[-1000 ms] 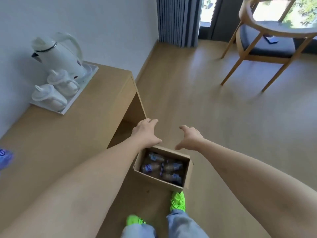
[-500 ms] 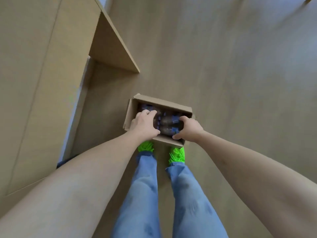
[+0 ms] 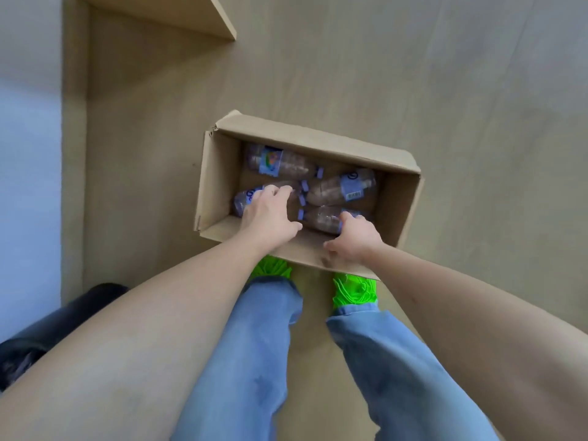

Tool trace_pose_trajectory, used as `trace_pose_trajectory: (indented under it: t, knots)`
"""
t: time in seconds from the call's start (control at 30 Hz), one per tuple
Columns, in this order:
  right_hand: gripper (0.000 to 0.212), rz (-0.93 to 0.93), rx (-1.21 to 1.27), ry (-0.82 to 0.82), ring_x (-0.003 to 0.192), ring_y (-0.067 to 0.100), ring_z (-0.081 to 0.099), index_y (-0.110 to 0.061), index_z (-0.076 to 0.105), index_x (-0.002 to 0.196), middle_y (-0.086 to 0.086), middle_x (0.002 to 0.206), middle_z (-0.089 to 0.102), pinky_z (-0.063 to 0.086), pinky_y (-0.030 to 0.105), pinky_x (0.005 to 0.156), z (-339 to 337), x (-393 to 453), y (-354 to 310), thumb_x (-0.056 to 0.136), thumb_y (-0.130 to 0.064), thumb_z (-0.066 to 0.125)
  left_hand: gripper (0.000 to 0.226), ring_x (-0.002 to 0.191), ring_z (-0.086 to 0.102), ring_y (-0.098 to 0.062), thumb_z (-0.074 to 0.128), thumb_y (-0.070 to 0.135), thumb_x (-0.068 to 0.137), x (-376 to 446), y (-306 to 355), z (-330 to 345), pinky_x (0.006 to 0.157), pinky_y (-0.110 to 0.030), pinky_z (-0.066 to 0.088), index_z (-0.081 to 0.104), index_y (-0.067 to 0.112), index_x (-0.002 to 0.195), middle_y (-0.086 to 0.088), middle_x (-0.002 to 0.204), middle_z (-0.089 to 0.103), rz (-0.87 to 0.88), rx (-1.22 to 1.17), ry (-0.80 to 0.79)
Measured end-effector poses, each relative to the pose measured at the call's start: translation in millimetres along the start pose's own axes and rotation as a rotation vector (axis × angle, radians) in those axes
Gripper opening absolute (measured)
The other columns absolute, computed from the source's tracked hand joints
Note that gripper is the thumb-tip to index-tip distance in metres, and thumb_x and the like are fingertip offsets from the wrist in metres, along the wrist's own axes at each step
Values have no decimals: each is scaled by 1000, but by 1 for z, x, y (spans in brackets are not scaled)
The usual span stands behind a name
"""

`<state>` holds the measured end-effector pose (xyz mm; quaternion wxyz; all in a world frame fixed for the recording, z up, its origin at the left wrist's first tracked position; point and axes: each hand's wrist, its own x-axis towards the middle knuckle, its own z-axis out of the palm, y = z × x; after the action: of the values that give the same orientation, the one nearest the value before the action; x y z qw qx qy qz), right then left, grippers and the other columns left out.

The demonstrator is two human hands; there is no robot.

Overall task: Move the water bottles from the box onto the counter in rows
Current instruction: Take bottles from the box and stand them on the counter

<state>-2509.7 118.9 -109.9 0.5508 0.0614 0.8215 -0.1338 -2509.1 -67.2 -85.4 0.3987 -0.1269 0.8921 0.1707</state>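
Observation:
An open cardboard box [image 3: 318, 142] stands on the wooden floor just ahead of my feet. Several clear water bottles with blue labels and caps lie on their sides in it. One bottle [image 3: 276, 162] lies along the far wall and another [image 3: 345, 187] at the right. My left hand [image 3: 269, 214] reaches into the box, its fingers curled over the front left bottle [image 3: 244, 198]. My right hand [image 3: 356, 238] has its fingers hooked over the front right bottle [image 3: 321, 219], with the thumb against the box's near wall.
The counter's wooden side panel [image 3: 178, 17] stands at the top left, with pale wall to its left. A dark rounded object [image 3: 63, 313] sits low at the left behind my forearm. My green shoes [image 3: 353, 289] touch the box's near side. Bare floor lies to the right.
My view has dropped from the counter top to straight down over the box. Both hands came down from above the box into it and closed on two front bottles.

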Motion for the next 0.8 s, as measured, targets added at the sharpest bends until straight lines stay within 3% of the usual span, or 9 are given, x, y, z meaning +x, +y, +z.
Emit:
trace_pose_trajectory:
  t: [0.17,0.3,0.47,0.6,0.8]
  knots:
    - [68,-23,-156,93,120,35,45,-15,47,128,13,128,47,43,47,99,28,72,14,73,-41,75,72,127,38,-32,75,45,73,65,-26,42,98,-45,40,45,24,135,-9,138,44,-25,89,-16]
    - [67,-20,-312,86,123,32,42,-15,44,134,10,130,48,36,51,100,47,105,15,73,-27,69,68,121,43,-34,75,38,74,93,-33,67,96,-49,42,47,19,132,-10,129,47,-73,182,-35]
    - [53,-96,-404,256,118,34,44,-8,44,126,14,125,53,30,56,104,74,123,21,76,-13,60,75,118,49,-38,74,16,73,121,-38,82,96,-54,42,35,14,137,-13,132,41,-81,260,44]
    - [45,-160,-469,352,114,35,46,-7,43,128,16,123,53,32,57,102,83,126,29,83,-7,48,67,121,47,-41,65,11,83,127,-45,92,101,-58,37,28,14,138,-18,131,46,-82,322,37]
    - [57,-89,-410,262,112,35,49,-10,42,122,16,120,56,41,49,91,73,120,27,73,-17,71,72,105,57,-42,68,6,78,124,-49,78,82,-52,51,27,13,137,-20,120,51,-2,308,6]
